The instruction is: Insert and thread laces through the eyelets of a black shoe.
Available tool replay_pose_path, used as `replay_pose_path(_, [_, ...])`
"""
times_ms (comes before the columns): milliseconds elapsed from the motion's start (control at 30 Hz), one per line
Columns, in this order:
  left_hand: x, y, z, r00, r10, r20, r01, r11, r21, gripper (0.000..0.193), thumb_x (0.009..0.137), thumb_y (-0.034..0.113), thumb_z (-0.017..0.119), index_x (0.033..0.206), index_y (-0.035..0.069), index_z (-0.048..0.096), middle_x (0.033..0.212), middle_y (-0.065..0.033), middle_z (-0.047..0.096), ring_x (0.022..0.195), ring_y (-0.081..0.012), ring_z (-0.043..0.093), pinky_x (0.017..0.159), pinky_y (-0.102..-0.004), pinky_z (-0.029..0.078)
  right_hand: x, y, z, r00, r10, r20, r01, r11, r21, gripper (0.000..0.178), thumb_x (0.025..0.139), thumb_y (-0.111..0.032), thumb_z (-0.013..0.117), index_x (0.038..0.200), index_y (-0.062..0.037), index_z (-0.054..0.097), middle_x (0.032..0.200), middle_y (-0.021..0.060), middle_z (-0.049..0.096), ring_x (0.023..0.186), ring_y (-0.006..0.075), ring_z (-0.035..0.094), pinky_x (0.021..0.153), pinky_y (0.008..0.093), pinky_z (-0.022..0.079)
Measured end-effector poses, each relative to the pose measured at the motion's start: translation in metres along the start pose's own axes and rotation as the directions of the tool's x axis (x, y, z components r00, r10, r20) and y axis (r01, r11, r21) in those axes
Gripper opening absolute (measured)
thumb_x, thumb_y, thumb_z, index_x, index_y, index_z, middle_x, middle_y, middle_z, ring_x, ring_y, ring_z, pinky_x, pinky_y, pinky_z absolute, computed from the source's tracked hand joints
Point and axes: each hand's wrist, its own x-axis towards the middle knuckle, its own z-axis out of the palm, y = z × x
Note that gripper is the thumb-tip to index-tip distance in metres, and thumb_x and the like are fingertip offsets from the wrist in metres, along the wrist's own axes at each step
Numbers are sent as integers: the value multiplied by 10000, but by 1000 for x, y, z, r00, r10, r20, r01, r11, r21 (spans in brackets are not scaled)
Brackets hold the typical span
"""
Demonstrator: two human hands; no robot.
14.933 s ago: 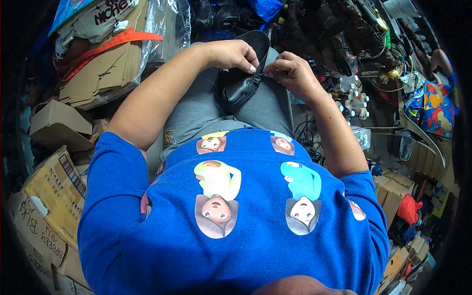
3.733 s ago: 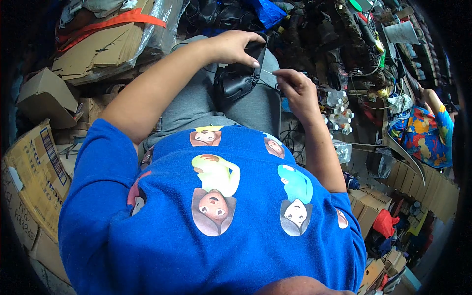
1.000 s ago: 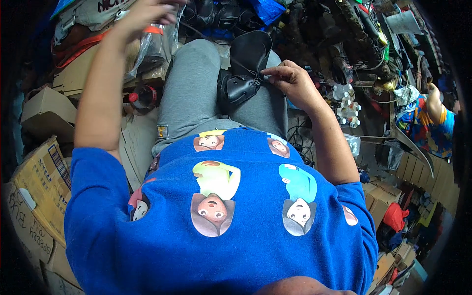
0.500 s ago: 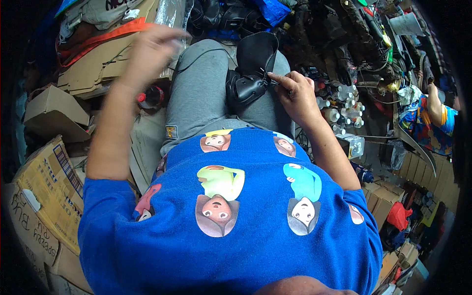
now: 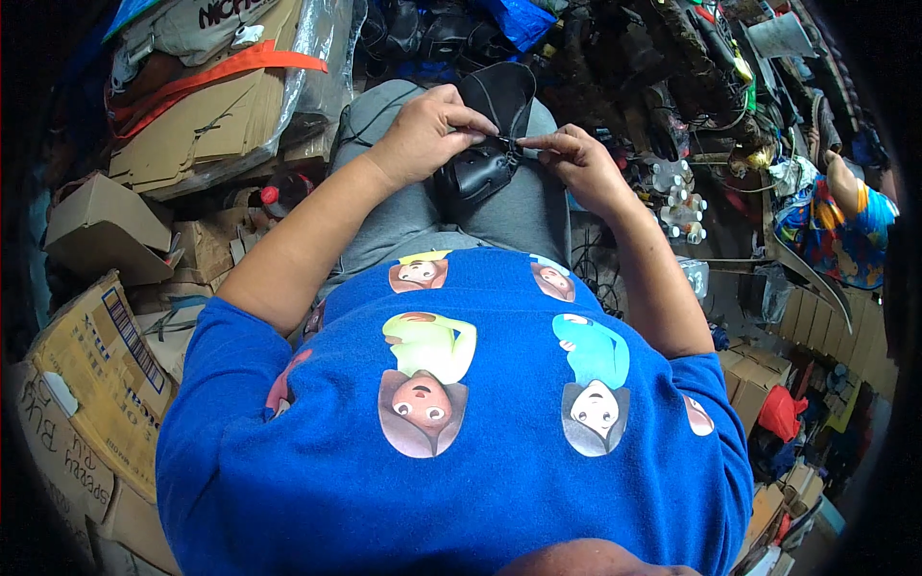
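Your lap apparently steadies the black shoe, leaving your left hand and right hand free beside its laced edge, fingers nearly closed, grip unclear.

Shoe on lap, bottles rightward

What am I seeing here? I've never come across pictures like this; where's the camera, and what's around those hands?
No machine here: the left hand and right hand are a person's own, both bare. A wide fisheye camera on the head looks down, so edges bend and the blue shirt fills the lower part. A black shoe-like piece rests on gray trousers. Both hands' fingertips meet near its middle; what they pinch is too small to tell. A cardboard box sits at left, clear bottles at right.
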Motion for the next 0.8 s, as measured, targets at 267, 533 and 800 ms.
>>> replay_pose_path(267, [3, -13, 3, 999, -14, 46, 10, 997, 82, 221, 756, 56, 658, 927, 181, 723, 747, -22, 460, 722, -153, 474, 671, -265, 413, 14, 2, -8, 995, -24, 97, 18, 998, 63, 345, 787, 49, 528, 1028, -142, 686, 850, 10, 467, 798, 116, 495, 704, 228, 417])
replay_pose_path(533, [4, -14, 3, 998, -31, 56, 27, 998, 64, 227, 757, 51, 656, 926, 186, 725, 741, -22, 450, 714, -154, 460, 668, -263, 409, 14, -3, -11, 995, -6, 96, 2, 999, 44, 323, 785, 43, 540, 1009, -134, 693, 828, -5, 461, 772, 103, 489, 720, 225, 413])
replay_pose_path(800, [15, -27, 8, 989, 18, 147, -16, 1000, -13, 215, 742, 30, 650, 903, 155, 721, 759, -31, 482, 736, -162, 484, 676, -278, 413, 18, 5, -13, 985, -57, 163, 41, 994, 104, 377, 753, 53, 532, 1035, -137, 694, 823, 6, 493, 787, 118, 497, 743, 228, 413])
